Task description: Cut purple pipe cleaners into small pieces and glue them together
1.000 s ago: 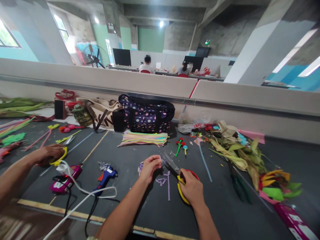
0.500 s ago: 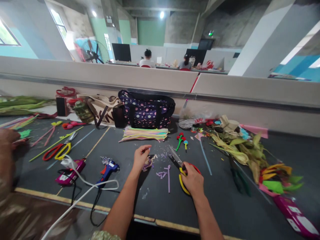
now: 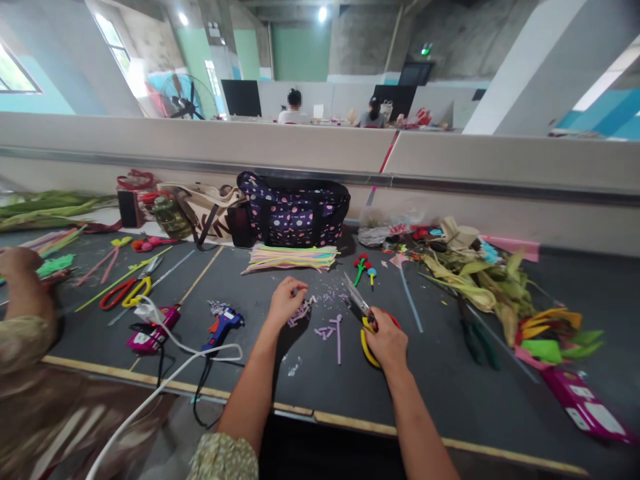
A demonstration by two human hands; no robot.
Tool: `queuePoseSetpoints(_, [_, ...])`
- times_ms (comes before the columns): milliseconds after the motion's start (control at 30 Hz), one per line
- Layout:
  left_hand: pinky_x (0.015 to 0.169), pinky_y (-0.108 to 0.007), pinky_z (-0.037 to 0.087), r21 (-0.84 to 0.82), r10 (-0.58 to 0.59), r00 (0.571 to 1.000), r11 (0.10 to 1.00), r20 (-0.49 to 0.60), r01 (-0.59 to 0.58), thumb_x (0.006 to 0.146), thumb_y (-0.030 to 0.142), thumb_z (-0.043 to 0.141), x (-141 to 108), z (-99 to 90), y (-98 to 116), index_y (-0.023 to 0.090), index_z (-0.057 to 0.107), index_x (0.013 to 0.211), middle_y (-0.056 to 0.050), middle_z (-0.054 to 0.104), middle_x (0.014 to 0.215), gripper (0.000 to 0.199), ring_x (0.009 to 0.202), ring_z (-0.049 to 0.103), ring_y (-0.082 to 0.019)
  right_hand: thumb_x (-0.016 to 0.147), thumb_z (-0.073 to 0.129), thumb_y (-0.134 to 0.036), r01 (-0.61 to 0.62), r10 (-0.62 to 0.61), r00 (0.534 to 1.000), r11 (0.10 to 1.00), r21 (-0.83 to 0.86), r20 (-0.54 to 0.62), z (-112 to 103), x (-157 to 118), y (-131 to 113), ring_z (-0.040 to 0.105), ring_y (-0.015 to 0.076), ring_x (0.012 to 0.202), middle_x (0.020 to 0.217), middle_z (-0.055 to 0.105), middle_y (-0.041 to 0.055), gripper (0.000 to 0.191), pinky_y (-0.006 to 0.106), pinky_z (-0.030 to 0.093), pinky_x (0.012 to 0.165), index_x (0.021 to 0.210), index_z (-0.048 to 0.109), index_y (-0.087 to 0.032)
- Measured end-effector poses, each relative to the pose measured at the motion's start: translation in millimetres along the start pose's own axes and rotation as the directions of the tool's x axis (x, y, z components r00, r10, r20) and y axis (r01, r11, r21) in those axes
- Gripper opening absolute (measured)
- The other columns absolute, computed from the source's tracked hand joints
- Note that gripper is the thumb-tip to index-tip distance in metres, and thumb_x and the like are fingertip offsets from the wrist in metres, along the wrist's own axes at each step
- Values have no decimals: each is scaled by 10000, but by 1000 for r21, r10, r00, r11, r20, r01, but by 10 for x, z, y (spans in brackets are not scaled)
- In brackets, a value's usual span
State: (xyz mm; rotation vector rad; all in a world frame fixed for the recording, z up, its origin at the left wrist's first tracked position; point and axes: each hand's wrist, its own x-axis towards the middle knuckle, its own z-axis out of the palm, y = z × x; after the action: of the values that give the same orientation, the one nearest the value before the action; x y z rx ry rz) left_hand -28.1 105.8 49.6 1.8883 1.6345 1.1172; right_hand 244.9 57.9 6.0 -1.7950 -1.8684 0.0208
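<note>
My right hand [image 3: 387, 339] grips scissors [image 3: 356, 292] with red and yellow handles, their blades pointing up and away to the left. My left hand [image 3: 287, 301] is held above the dark table, thumb and fingers pinched together. Whatever might be between those fingertips is too small to make out. Under and beside it lies a small heap of purple clippings [image 3: 299, 315]. Between the hands are short purple pieces [image 3: 325, 331] and a purple stick with a rounded top [image 3: 339, 341]. Fine purple bits are scattered farther back.
Behind my hands lies a bundle of pastel pipe cleaners [image 3: 294, 258] before a patterned bag [image 3: 300, 213]. A blue glue gun [image 3: 223, 328] with a white cable sits left. Red-and-green flower pieces [image 3: 361, 268], pliers [image 3: 477, 340] and dried husks [image 3: 465, 287] lie right. A co-worker's arm [image 3: 25, 293] is at far left.
My view has tilted down slightly. The scissor blades, seen spread before, now look closer together. The left hand stays pinched near the clippings. The co-worker's arm at left has shifted.
</note>
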Motion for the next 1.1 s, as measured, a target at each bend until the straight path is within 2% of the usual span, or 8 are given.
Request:
queuePoseSetpoints(100, [787, -275, 409, 21, 126, 989, 992, 80, -128, 770, 174, 533, -70, 99, 175, 197, 683, 807, -33, 603, 829, 156, 849, 537, -162, 734, 564, -190, 2, -2, 1000, 1000, -8, 3, -5, 1, -15, 540, 102, 715, 829, 606, -26, 305, 204, 307, 600, 1032, 585, -252])
queuePoseSetpoints(233, [786, -281, 384, 71, 266, 914, 951, 306, -301, 758, 141, 540, -195, 218, 342, 208, 680, 804, -31, 602, 815, 161, 859, 513, -173, 736, 551, -202, -4, 4, 1000, 1000, -14, 12, -8, -2, -17, 536, 107, 709, 836, 605, -21, 304, 205, 305, 591, 1032, 589, -257])
queuePoseSetpoints(400, [760, -295, 369, 160, 296, 852, 905, 432, -395, 798, 183, 543, -248, 335, 360, 212, 688, 885, -58, 594, 834, 172, 890, 497, -201, 729, 560, -219, -28, 28, 999, 1000, 10, 20, -24, 8, -30, 541, 102, 698, 828, 604, -26, 293, 202, 319, 588, 1018, 590, -258])
queuePoseSetpoints(633, [733, -304, 369, 278, 286, 819, 841, 498, -463, 862, 239, 482, -261, 493, 338, 180, 669, 847, -85, 582, 829, 197, 870, 499, -212, 737, 542, -204, -11, 10, 999, 1000, 14, 54, -20, 2, -70, 566, 111, 725, 887, 616, -20, 338, 210, 353, 617, 1069, 569, -264])
queuePoseSetpoints(767, [748, -304, 376, 277, 266, 827, 854, 495, -440, 867, 212, 466, -268, 530, 331, 176, 666, 819, -87, 575, 801, 209, 875, 504, -211, 733, 537, -193, -9, 7, 999, 1000, 25, 51, -19, 0, -70, 573, 116, 724, 885, 623, -14, 340, 211, 357, 613, 1064, 572, -261])
queuePoseSetpoints(967, [752, -286, 393, 141, 185, 919, 959, 348, -246, 861, 202, 474, -235, 471, 305, 186, 659, 874, -68, 592, 868, 187, 865, 533, -184, 725, 540, -206, 6, -6, 1000, 999, 33, 25, -23, -8, -62, 577, 126, 714, 853, 625, -7, 359, 214, 365, 608, 1078, 573, -257])
queuePoseSetpoints(1033, [748, -281, 399, 109, 170, 927, 970, 333, -217, 854, 199, 486, -228, 450, 303, 187, 664, 905, -67, 596, 889, 186, 863, 541, -180, 725, 537, -206, 7, -8, 1000, 999, 33, 24, -27, -12, -65, 579, 128, 714, 849, 625, -10, 358, 216, 366, 609, 1077, 572, -257])
queuePoseSetpoints(1100, [753, -283, 399, 106, 176, 917, 968, 359, -228, 836, 197, 517, -231, 451, 302, 201, 668, 956, -64, 599, 903, 193, 869, 546, -181, 719, 537, -198, 8, -9, 1000, 1000, 30, 21, -34, -13, -71, 577, 129, 714, 851, 626, -10, 361, 217, 364, 605, 1074, 574, -257])
